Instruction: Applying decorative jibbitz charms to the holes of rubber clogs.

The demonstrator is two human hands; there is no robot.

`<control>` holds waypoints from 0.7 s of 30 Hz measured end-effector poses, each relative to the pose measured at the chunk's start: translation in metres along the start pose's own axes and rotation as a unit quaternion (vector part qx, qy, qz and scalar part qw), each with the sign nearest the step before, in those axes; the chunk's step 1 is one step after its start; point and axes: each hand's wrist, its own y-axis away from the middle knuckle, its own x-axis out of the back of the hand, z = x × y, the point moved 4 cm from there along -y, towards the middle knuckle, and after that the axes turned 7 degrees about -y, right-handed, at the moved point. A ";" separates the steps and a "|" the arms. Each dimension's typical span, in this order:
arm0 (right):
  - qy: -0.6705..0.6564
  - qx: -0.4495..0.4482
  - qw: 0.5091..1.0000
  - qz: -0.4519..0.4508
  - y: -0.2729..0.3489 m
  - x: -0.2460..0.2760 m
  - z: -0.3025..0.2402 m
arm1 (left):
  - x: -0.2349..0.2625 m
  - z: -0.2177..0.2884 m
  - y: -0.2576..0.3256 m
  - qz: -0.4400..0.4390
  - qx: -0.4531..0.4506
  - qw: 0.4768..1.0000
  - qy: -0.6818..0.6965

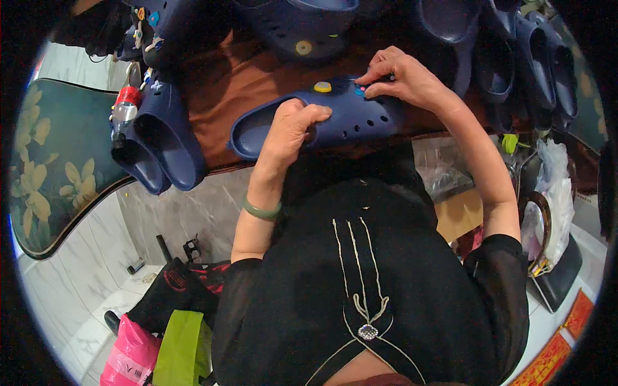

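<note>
A navy clog (344,114) with round holes lies sideways in front of me, its heel to the left and its toe to the right. My left hand (293,128) is closed around its middle, thumb on top; the other fingers are partly hidden. On the clog's upper sits a yellow-and-white shoe charm (322,87). At the toe end, my right hand (402,80) pinches a small blue-and-pink shoe charm (359,92) against the clog. The fingertips partly cover this charm, and I cannot tell whether it is seated in a hole.
Brown cloth (209,80) covers the table. Navy clogs (168,138) stand at the left beside a clear bottle with a red label (127,103). More clogs line the back (299,29) and right (534,58). Pink (132,350) and green bags (183,347) lie low at left.
</note>
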 end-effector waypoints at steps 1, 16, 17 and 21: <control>0.024 0.007 1.000 0.014 -0.002 -0.002 0.002 | 0.000 -0.003 -0.001 0.001 0.000 1.000 0.001; -0.087 -0.079 0.929 0.351 0.066 -0.014 0.057 | 0.047 0.001 0.021 0.125 -0.058 0.990 0.042; -0.006 -0.050 0.928 0.368 0.060 -0.015 0.060 | 0.041 0.007 0.021 0.156 -0.024 0.986 0.044; 0.173 -0.074 0.918 0.349 0.044 -0.028 0.048 | 0.048 -0.001 0.016 0.114 -0.061 0.991 0.038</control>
